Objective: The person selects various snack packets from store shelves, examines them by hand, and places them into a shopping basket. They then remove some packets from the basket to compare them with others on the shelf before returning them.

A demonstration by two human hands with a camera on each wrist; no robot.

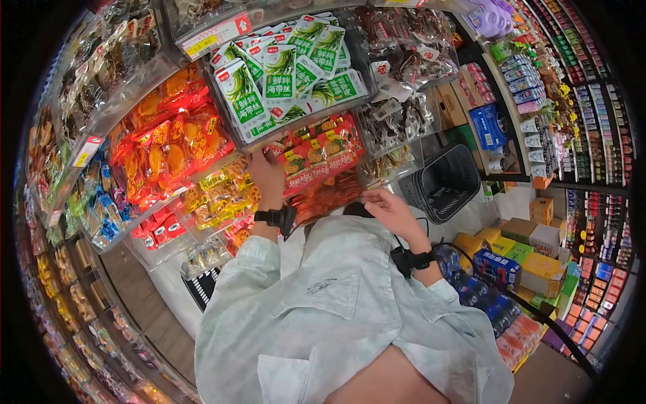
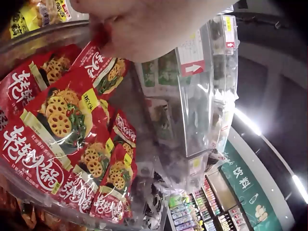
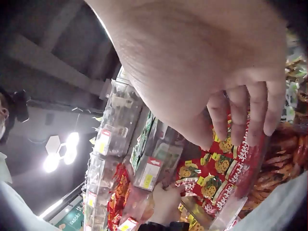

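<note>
My left hand (image 1: pixel 266 178) reaches into the left side of a clear bin of red snack packets (image 1: pixel 321 151) printed with lotus root slices. In the left wrist view, the thumb and fingers pinch the upper corner of one red snack packet (image 2: pixel 111 77), tilted against the others; part of the grip is hidden behind the hand. Nearer my body, to the right, my right hand (image 1: pixel 390 210) hangs with its fingers loosely bent and nothing in them. The right wrist view shows these fingers (image 3: pixel 238 113) overlapping the red packets.
Behind is a tray of green-and-white seaweed packets (image 1: pixel 276 74). Orange-red bags (image 1: pixel 171 145) and yellow packets (image 1: pixel 222 192) fill bins on the left. Dark vacuum packs (image 1: pixel 404 54) lie at the back right. Black shopping baskets (image 1: pixel 444 185) and stacked drink packs (image 1: pixel 478 289) stand on the right.
</note>
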